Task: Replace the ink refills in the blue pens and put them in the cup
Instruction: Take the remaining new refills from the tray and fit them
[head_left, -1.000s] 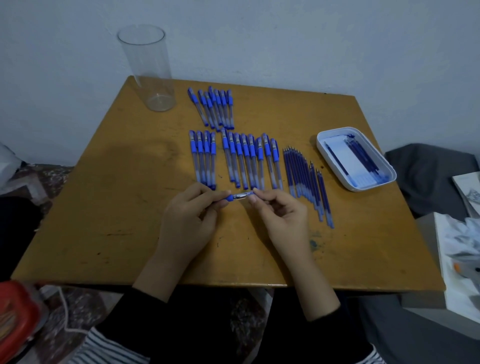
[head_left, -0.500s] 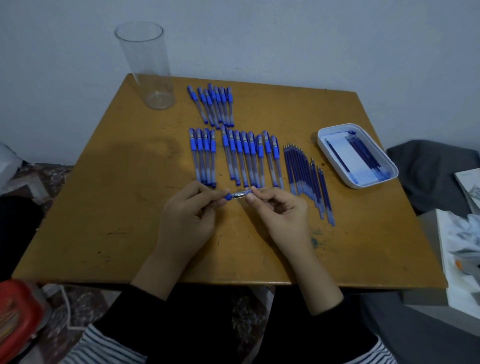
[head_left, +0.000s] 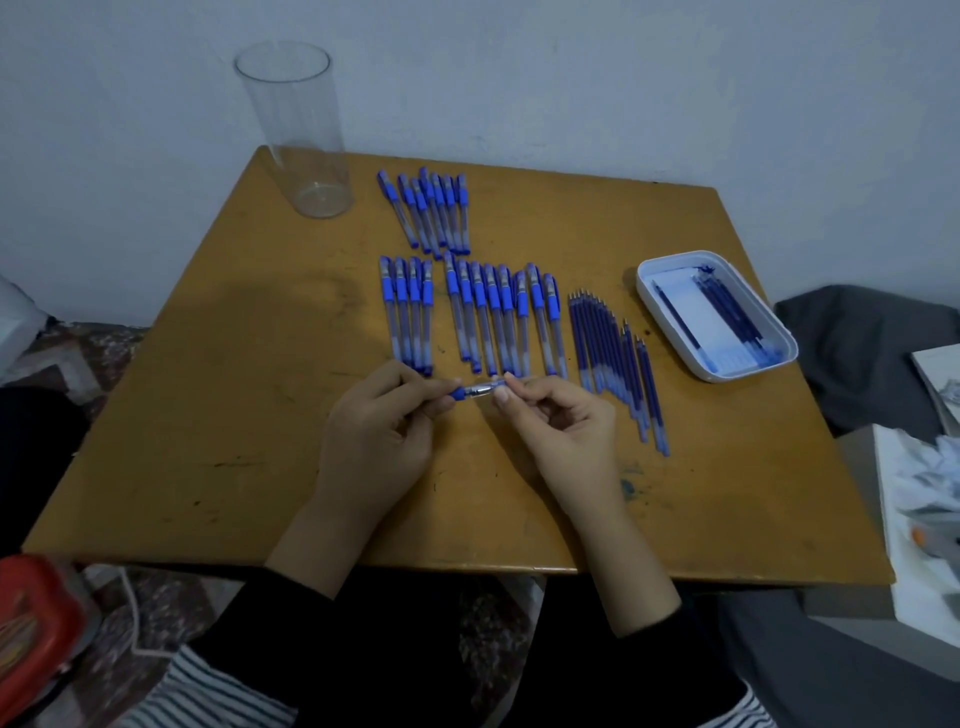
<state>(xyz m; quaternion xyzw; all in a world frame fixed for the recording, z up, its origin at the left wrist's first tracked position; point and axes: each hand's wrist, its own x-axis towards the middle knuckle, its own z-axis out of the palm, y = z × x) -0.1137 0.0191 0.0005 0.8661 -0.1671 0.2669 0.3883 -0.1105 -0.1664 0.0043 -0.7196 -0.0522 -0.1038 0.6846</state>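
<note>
Although any print on it is too small to read, a clear-barrelled blue pen (head_left: 478, 389) shows plainly, level over the near middle of the worn yellow-brown wooden tabletop (head_left: 208, 415). The left hand (head_left: 374, 441) pinches its blue end and the right hand (head_left: 561, 436) its other end, fingers (head_left: 524, 387) clamped on it. Beyond lie rows of blue pens (head_left: 498, 317), loose blue refills (head_left: 608, 353) beside them, a white plastic tray (head_left: 779, 358) and, at the far left corner, a tall clear plastic cup (head_left: 296, 130). Grip and pen sit as they did half a second before.

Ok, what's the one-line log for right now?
left hand: pinches blue-and-clear plastic pen | right hand: pinches its other end | tall clear plastic cup: empty | loose blue refills: on brown wooden table
</note>
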